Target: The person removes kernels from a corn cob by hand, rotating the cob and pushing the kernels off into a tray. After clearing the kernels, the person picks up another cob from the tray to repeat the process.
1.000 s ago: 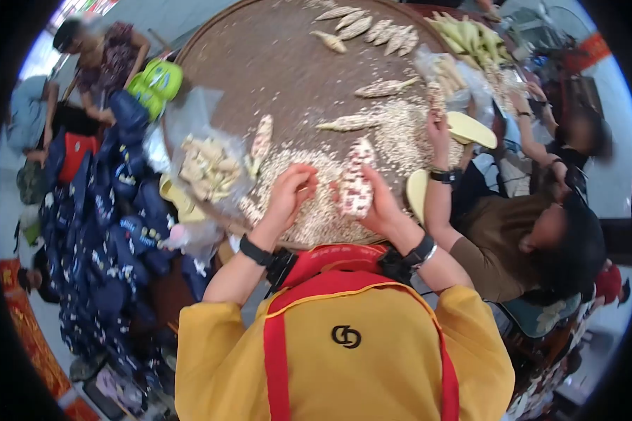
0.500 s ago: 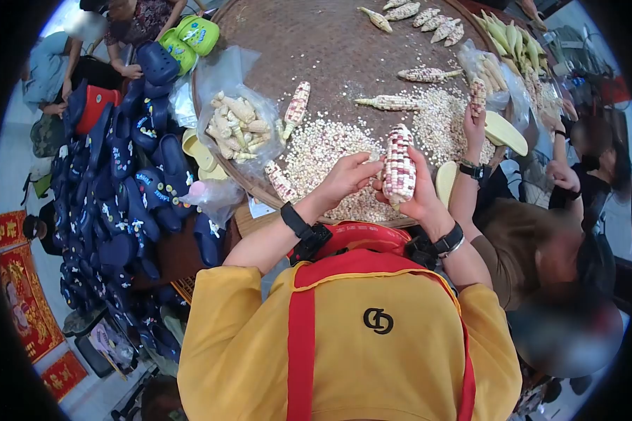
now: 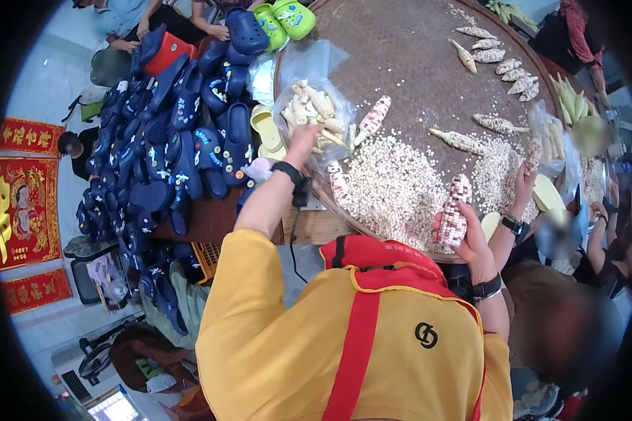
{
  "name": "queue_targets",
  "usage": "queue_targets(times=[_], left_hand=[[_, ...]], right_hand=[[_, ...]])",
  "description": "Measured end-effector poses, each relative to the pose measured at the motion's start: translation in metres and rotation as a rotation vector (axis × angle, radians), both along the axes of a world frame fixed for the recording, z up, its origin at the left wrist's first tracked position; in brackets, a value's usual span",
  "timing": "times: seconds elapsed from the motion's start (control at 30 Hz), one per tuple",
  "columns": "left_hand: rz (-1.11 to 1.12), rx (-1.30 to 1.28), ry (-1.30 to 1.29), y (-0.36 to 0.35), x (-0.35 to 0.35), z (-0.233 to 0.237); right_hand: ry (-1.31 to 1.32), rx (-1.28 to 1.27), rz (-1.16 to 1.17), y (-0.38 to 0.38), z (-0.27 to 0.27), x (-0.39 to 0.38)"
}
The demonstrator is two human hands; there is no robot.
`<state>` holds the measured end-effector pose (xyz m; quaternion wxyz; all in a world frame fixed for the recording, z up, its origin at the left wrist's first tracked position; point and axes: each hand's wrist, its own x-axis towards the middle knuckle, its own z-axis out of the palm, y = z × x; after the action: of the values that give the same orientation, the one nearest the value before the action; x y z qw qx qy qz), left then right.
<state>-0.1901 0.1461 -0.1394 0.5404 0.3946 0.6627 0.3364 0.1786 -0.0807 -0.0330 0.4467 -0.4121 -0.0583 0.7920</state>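
My right hand [image 3: 470,235] grips a corn cob [image 3: 455,209] with red and white kernels, upright over the near edge of a big round woven tray [image 3: 400,63]. My left hand [image 3: 303,137] reaches out to a clear plastic bag of bare cobs [image 3: 314,112] at the tray's left rim, fingers at the bag's opening; whether it holds anything is hidden. A heap of loose white kernels [image 3: 393,186] lies on the tray between my hands.
More cobs [image 3: 502,67] lie across the tray's far side. A person at my right [image 3: 562,309] holds a cob [image 3: 534,154] over the tray. Dark blue clogs [image 3: 161,147] are piled at the left, green ones [image 3: 284,15] beyond.
My left hand left the cob and stretched out left to the bag of bare cobs. My right hand kept the cob. The view swung left.
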Motion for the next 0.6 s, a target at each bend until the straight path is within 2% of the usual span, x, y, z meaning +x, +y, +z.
queue_targets(times=[0.07,0.1,0.17,0.2,0.27,0.3,0.37,0.4,0.47,0.5,0.6], left_hand=[[-0.022,0.063,0.241,0.037,-0.019,-0.011],[-0.027,0.067,0.238,0.053,-0.024,-0.008],[-0.088,0.252,0.633,0.072,-0.029,0.000],[-0.089,0.243,0.695,0.076,-0.027,0.012],[-0.090,0.278,0.779,0.101,-0.039,-0.018],[-0.104,0.280,0.768,0.103,-0.029,-0.018],[0.061,0.244,0.384,0.093,-0.010,-0.010],[0.041,0.233,0.374,0.086,-0.002,-0.007],[-0.143,0.033,-0.073,0.067,0.017,-0.004],[-0.160,-0.015,-0.173,0.048,0.033,0.001],[-0.222,-0.159,-0.368,0.001,0.069,-0.030]], right_hand=[[-0.068,-0.008,-0.036,0.000,0.006,-0.001],[-0.091,-0.010,-0.023,0.000,0.007,0.000],[-0.114,-0.033,-0.013,-0.002,0.012,-0.002],[-0.117,-0.037,-0.024,-0.003,0.012,-0.004],[-0.152,-0.025,-0.024,-0.004,0.011,-0.004],[-0.137,-0.025,-0.043,-0.005,0.008,-0.002],[-0.089,-0.039,-0.097,-0.004,0.004,-0.003],[-0.036,-0.048,-0.140,-0.003,0.001,-0.002],[0.106,-0.034,-0.165,0.002,-0.003,0.001],[0.082,-0.010,-0.180,0.007,0.004,-0.004],[0.042,0.007,-0.160,0.014,0.002,-0.006]])
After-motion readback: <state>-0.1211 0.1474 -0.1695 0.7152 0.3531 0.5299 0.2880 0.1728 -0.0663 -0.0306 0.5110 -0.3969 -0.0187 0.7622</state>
